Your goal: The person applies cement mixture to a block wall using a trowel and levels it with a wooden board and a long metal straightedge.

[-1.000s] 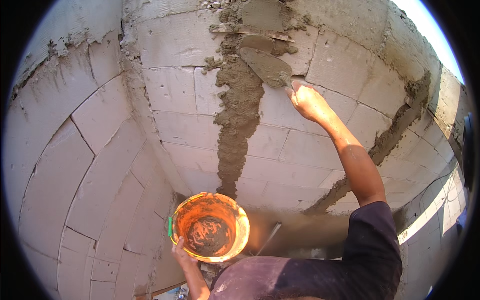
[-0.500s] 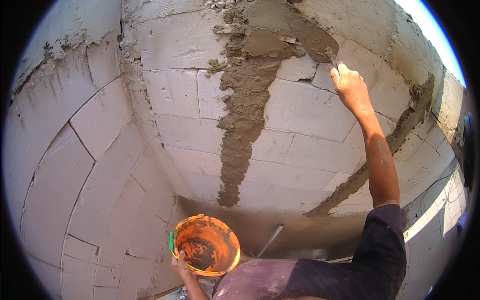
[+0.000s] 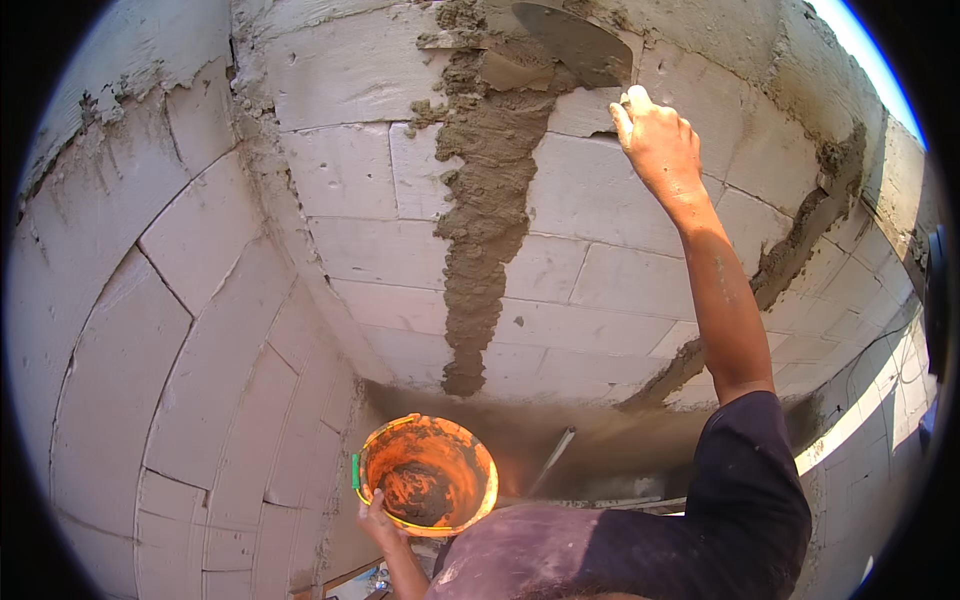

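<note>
My right hand (image 3: 662,145) is raised high and closed round the handle of a trowel (image 3: 585,48), whose dark, broad blade lies over the top of a wet mortar strip (image 3: 485,235). Most of the handle is hidden in my fist. The strip runs down the pale block wall (image 3: 610,205), wide and lumpy above, narrower below. Low down, my left hand (image 3: 377,521) grips the rim of an orange bucket (image 3: 462,455) with a green grip on its handle. Grey mortar (image 3: 420,493) lies in the bottom of the bucket, and smears coat its inside.
On the right, a second mortar strip (image 3: 815,235) slants down the wall. A side wall of large blocks (image 3: 120,330) meets it at the left corner. Behind the bucket a light metal bar (image 3: 553,460) leans at a slant. A small grey fleck (image 3: 519,321) shows against the blocks.
My right hand and the trowel have moved left, and the blade now sits higher over the strip's top. The bucket in my left hand has shifted slightly right and up.
</note>
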Demonstrator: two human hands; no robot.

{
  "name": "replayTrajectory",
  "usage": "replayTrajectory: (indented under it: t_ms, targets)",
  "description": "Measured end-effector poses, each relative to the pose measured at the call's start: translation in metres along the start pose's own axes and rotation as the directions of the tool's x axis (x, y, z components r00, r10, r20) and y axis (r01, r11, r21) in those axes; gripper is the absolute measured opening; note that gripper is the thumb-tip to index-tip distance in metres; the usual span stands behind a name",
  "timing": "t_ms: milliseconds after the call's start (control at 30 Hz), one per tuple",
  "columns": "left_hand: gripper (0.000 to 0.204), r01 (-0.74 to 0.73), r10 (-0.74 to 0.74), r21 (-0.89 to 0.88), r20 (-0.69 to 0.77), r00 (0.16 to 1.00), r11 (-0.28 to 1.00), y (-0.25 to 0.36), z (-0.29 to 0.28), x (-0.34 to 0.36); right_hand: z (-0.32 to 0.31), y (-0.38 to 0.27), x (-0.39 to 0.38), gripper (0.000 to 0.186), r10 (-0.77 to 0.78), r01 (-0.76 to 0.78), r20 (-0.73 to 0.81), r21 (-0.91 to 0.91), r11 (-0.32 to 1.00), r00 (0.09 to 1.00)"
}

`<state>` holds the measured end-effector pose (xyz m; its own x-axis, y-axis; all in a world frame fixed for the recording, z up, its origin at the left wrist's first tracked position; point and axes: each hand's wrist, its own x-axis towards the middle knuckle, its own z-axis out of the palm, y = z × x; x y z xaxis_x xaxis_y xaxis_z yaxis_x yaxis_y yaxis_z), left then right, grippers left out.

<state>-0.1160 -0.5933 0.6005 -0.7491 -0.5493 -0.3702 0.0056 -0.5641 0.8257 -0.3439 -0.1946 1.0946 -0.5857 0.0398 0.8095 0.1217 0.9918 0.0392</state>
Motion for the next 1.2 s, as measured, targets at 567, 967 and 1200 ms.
replayTrajectory:
  t_ms: [567, 967, 1200]
  targets:
    - [0.036, 0.021, -0.022, -0.062, -0.024, 0.999, 0.998, 0.029, -0.010, -0.014, 0.031, 0.026, -0.028, 0.048, -0.206, 0.166, 0.405, 0.133, 0.977, 0.891]
    - [0.038, 0.017, -0.018, 0.021, 0.072, 0.997, 1.000, 0.022, -0.002, -0.004, 0.019, 0.043, 0.019, 0.048, -0.171, 0.119, 0.259, 0.206, 0.971, 0.951]
    - [0.036, 0.042, -0.045, 0.021, 0.212, 0.976, 0.999, -0.013, 0.032, 0.015, 0.056, 0.050, -0.070, 0.043, -0.069, 0.032, 0.535, 0.078, 0.996, 0.842]
